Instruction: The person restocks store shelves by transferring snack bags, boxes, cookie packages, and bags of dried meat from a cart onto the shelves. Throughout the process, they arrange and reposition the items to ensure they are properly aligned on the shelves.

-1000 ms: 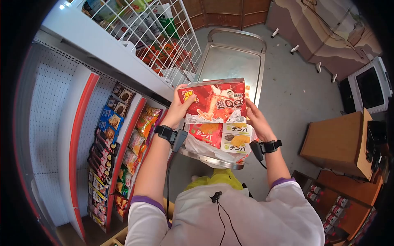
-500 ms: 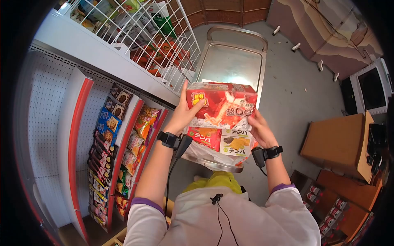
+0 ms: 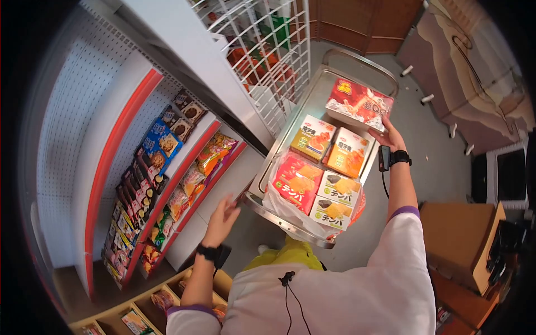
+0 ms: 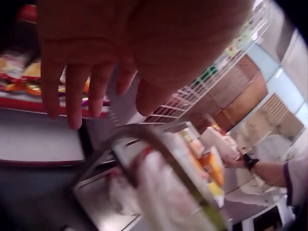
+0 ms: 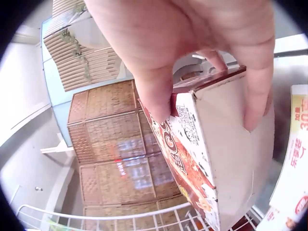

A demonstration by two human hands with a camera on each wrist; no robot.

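Looks like a shop: white, red-edged perforated shelving [image 3: 64,139] holds rows of colourful plastic snack packets [image 3: 216,152]; white wire-grid rack [image 3: 306,53] alongside.

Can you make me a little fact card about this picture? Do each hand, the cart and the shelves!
Right hand: grips one end of the big red box
Left hand: holding nothing, near the cart's closer handle
Cart: metal; big red box at the far end
Middle of cart: yellow-brown box and orange box, side by side
Close end of cart: smaller red box beside two white boxes, with a white plastic bag
Shelves: on the person's left, with snack packets
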